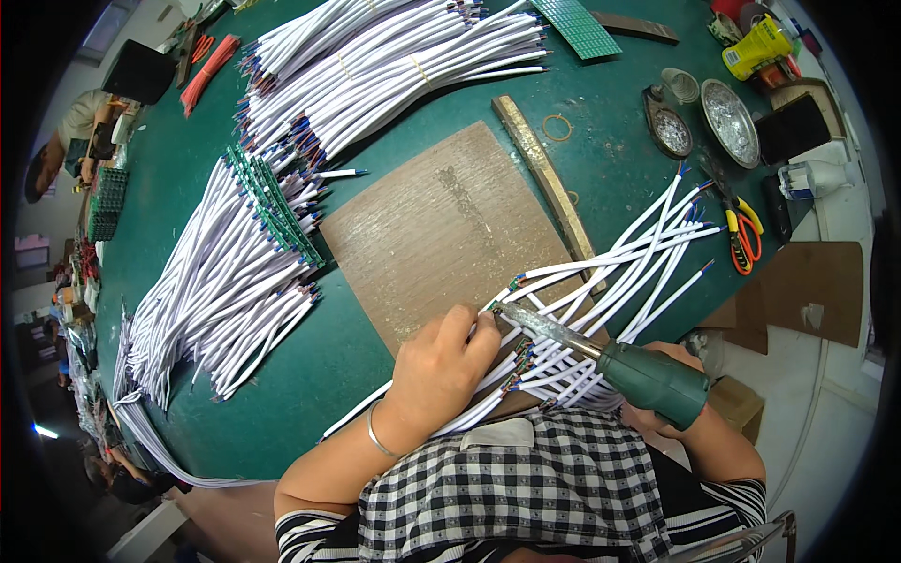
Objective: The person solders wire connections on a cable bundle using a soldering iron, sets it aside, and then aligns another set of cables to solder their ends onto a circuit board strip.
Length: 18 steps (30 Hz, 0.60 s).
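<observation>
White cables (564, 387): crisscrossed heap at the near edge of the worktop (258, 433).
Left grip (441, 361): fingertips pinched on one cable end.
Right grip (678, 354): closed around the green-handled soldering iron (652, 380); tip beside the left fingertips.
Brown board (422, 225): flat, beyond the left grip.
Bundled cables (202, 267): left of the board.

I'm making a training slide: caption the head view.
At a green workbench, the right grip holds a green-handled soldering iron, its tip close to the left grip, among crisscrossed white cables.

Soldering iron (654, 383) in right grip (679, 355)
</observation>
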Each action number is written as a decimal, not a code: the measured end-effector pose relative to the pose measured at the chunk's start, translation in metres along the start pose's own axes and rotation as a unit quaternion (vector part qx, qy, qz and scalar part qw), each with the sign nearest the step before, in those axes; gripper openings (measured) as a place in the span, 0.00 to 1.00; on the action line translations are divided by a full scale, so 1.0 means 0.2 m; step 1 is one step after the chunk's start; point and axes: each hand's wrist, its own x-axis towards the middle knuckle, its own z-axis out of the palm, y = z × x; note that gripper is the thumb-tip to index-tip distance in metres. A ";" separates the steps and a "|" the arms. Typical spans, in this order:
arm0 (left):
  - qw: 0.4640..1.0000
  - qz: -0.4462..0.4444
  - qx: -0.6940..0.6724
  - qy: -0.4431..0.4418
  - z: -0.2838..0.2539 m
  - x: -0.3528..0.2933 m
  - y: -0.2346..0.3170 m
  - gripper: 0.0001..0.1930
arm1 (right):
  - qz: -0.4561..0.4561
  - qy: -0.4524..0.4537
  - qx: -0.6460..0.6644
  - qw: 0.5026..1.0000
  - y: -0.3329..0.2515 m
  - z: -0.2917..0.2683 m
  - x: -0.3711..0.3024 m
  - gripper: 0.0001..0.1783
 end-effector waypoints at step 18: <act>1.000 0.006 0.003 0.010 0.01 0.00 0.00 0.08 | -0.010 -0.041 0.015 0.999 0.01 -0.03 0.02 0.20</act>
